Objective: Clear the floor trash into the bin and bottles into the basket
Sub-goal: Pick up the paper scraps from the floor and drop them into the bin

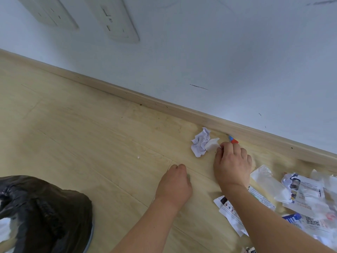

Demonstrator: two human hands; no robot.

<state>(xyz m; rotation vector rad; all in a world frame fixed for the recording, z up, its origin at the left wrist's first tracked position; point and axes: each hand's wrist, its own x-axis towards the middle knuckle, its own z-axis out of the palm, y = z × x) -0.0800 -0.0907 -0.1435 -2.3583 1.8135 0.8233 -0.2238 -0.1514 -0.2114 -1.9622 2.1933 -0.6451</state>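
Observation:
A crumpled white paper ball (200,142) lies on the wooden floor near the skirting board. My right hand (232,163) reaches down beside it and pinches a white scrap (213,144) at the ball's right edge. A small red and blue scrap (233,140) shows just beyond my right fingers. My left hand (175,185) hovers low over the floor with its fingers curled under, holding nothing I can see. The bin (47,212), lined with a black bag, stands at the lower left. No bottles or basket are in view.
A heap of printed papers and clear plastic wrappers (299,196) is spread over the floor at the right. A white wall with two sockets (116,21) and a wooden skirting board (164,105) runs diagonally behind. A tiny white crumb (138,157) lies mid-floor.

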